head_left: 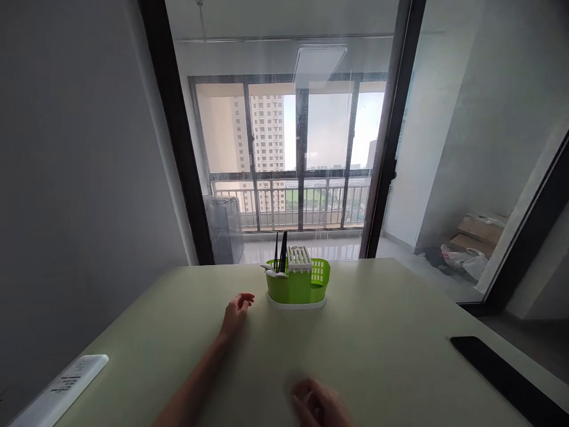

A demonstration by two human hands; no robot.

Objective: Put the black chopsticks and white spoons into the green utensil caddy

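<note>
A green cutlery caddy (pixel 291 290) with a white base stands near the far edge of the table. Black chopsticks (pixel 283 252) rise from its left section, and white spoons (pixel 274 273) lean out over the rim there. A white slatted rack (pixel 300 258) sits across its middle top. Just left of the caddy, not touching it, my left hand (pixel 236 311) rests with loosely bent fingers and nothing in it. My right hand (pixel 317 403) is low at the near edge, fingers curled and blurred; whether it holds anything is unclear.
A pale table (pixel 377 344) spreads under everything. At its left edge lies a white object with dark markings (pixel 66 385); a long black object (pixel 502 370) lies at the right. Behind the table are dark-framed glass doors (pixel 383 196) and a balcony.
</note>
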